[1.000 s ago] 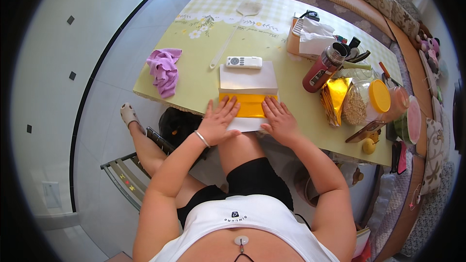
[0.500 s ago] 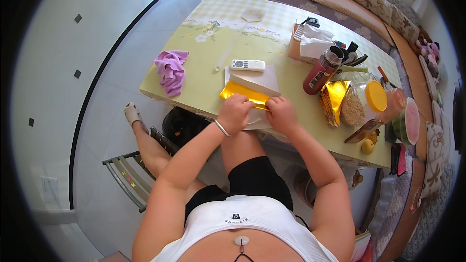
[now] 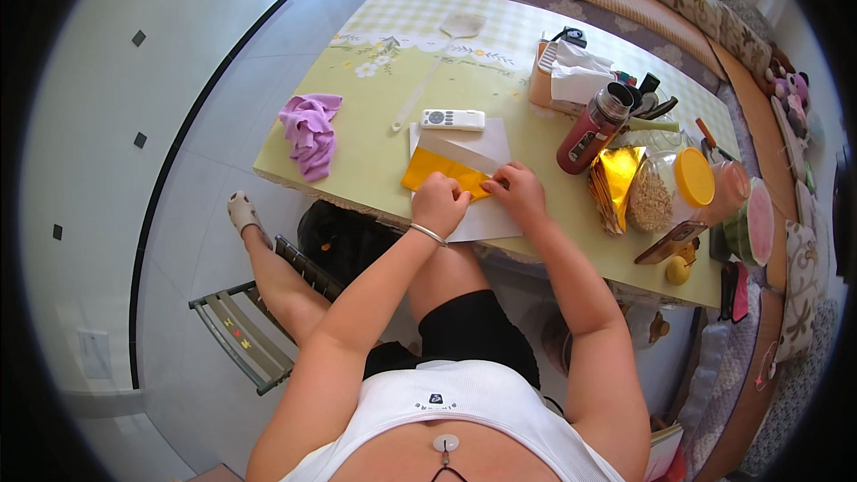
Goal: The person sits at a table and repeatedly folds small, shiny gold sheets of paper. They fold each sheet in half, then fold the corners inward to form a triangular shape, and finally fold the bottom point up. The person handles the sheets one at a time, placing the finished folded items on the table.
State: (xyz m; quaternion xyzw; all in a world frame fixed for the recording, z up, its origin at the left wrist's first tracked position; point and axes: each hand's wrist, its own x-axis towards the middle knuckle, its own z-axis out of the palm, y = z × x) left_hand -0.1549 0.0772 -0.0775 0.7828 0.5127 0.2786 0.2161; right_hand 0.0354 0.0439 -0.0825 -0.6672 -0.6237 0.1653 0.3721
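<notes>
A sheet of shiny gold paper [image 3: 427,168] lies on white paper [image 3: 489,228] at the table's near edge, with a folded-over pale strip along its far side. My left hand [image 3: 441,203] is closed over the gold paper's near edge, its fingers curled on it. The right hand [image 3: 520,191] pinches the gold paper's right end between thumb and fingers. A white remote control [image 3: 453,120] rests across the far edge of the white paper, just beyond the gold sheet.
A lilac cloth [image 3: 311,136] lies at the left. On the right stand a tissue box [image 3: 541,87], a red thermos [image 3: 593,130], a stack of gold paper [image 3: 614,187], a jar with a yellow lid [image 3: 693,177], a phone [image 3: 671,243] and half a watermelon [image 3: 755,223]. A long-handled fly swatter [image 3: 427,82] lies farther back.
My left hand has shifted slightly right and nearer me, toward the right one. The right hand has moved a little up, and the gold paper lies flatter.
</notes>
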